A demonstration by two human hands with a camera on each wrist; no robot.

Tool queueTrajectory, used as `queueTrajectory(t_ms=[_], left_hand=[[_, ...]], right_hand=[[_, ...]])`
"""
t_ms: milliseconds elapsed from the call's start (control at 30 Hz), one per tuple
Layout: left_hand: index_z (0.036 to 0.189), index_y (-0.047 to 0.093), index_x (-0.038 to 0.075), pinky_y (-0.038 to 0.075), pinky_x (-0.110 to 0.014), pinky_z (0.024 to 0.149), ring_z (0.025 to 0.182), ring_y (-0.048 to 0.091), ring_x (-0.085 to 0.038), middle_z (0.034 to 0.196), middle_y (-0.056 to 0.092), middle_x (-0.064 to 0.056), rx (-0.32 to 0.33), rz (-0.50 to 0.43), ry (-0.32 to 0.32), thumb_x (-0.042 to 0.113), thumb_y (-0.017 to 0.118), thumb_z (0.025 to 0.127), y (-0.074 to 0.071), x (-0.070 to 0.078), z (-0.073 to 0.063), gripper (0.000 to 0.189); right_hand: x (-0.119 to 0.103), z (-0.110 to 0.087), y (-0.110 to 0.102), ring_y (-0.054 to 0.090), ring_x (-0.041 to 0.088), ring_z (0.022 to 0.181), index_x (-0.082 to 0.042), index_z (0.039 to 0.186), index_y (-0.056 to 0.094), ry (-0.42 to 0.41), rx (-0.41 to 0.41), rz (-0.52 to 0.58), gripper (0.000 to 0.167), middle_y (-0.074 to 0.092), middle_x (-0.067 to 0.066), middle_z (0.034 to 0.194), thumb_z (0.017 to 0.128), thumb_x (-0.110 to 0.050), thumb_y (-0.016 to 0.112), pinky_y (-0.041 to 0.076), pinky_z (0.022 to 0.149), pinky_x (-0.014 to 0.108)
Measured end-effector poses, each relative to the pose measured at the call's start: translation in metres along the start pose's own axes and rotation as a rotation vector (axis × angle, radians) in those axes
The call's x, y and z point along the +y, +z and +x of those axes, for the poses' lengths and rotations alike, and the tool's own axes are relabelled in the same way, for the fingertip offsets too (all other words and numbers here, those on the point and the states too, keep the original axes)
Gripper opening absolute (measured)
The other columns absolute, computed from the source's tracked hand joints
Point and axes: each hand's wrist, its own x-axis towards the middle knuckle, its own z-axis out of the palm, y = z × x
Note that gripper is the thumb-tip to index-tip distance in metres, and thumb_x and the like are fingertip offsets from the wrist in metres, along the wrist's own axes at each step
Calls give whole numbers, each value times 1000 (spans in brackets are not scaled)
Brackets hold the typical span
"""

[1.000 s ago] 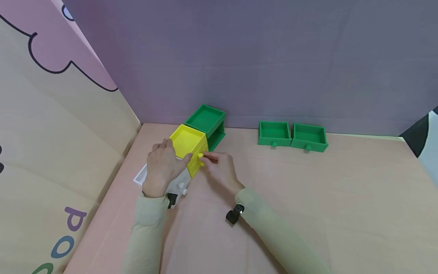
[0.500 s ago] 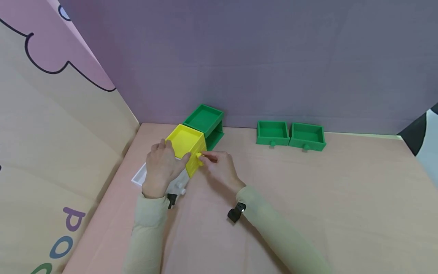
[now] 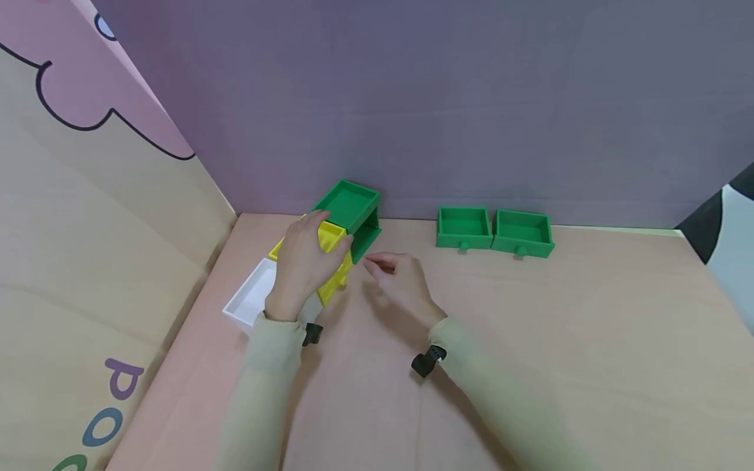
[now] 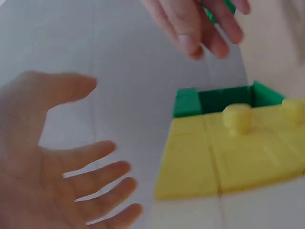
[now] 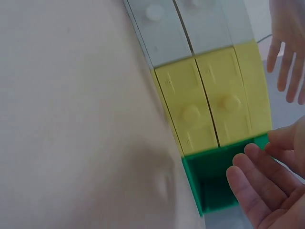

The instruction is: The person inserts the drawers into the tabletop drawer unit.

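A yellow cabinet [image 3: 332, 237] has two closed drawers with round knobs, clearest in the right wrist view. It stands between a white cabinet [image 3: 250, 297] with knobbed drawers and a green cabinet [image 3: 350, 201] with an open front. My left hand [image 3: 307, 265] is over the yellow cabinet in the head view, fingers spread and holding nothing, as the left wrist view [image 4: 71, 171] shows. Just off the fronts, by the green cabinet's opening, my right hand [image 3: 403, 286] hangs with loosely bent fingers. The right wrist view shows nothing in its grasp.
Two loose green drawers, one on the left [image 3: 463, 242] and one on the right [image 3: 533, 248], sit side by side against the grey-purple back wall [image 3: 471, 118]. A cream wall panel [image 3: 106, 229] rises on the left. Pink cloth [image 3: 589, 340] covers the table.
My right hand has let go of the yellow drawer's knob and moved right. My left hand has shifted right and farther back over the yellow cabinet, uncovering more of the white one.
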Motion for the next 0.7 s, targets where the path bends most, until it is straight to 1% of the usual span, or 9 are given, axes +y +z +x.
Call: queueTrajectory(t_ms=[67, 133, 267, 400, 500, 600, 700], left_hand=[[148, 58, 1, 42, -59, 120, 145, 50, -44, 156, 56, -21, 29, -35, -2, 42, 68, 99, 6, 2, 8, 65], [147, 59, 0, 42, -58, 120, 144, 50, -44, 156, 56, -22, 54, -43, -9, 41, 68, 99, 10, 3, 16, 64], [147, 59, -2, 44, -57, 119, 142, 52, -43, 154, 57, -22, 58, -23, -35, 41, 66, 99, 16, 3, 33, 65], [147, 58, -4, 46, -57, 115, 138, 53, -44, 152, 58, -23, 23, 33, -73, 44, 64, 99, 20, 2, 50, 68], [148, 55, -4, 46, -57, 115, 138, 52, -45, 153, 56, -23, -24, 95, -114, 47, 64, 98, 22, 1, 61, 73], [150, 52, -5, 45, -57, 117, 141, 50, -45, 156, 53, -24, -83, 151, -159, 52, 65, 98, 23, -1, 68, 78], [148, 52, -6, 46, -57, 115, 138, 50, -44, 154, 53, -24, -125, 179, -183, 55, 67, 97, 25, -3, 72, 81]], right_hand=[[3, 0, -9, 77, 24, 111, -6, 125, 79, -12, 20, -6, 28, 79, 9, 124, 103, -22, 71, 62, 98, 42], [7, -1, -17, 77, 24, 112, -7, 124, 79, -15, 36, -13, 28, 79, 9, 124, 103, -23, 71, 61, 99, 42], [14, -3, -35, 75, 25, 116, -7, 126, 78, 0, 57, -15, 29, 78, 10, 126, 104, -24, 69, 59, 103, 44], [22, -5, -53, 73, 27, 121, -7, 129, 77, 28, 76, -5, 32, 76, 11, 131, 105, -26, 68, 57, 106, 46], [30, -7, -66, 71, 27, 124, -8, 132, 75, 53, 87, -6, 35, 75, 10, 133, 105, -30, 68, 56, 107, 47], [39, -10, -79, 70, 27, 126, -8, 134, 74, 69, 100, -27, 38, 75, 11, 134, 106, -33, 67, 55, 108, 48], [46, -13, -93, 70, 29, 125, -7, 134, 74, 79, 126, -61, 39, 75, 12, 132, 106, -33, 67, 56, 105, 48]])
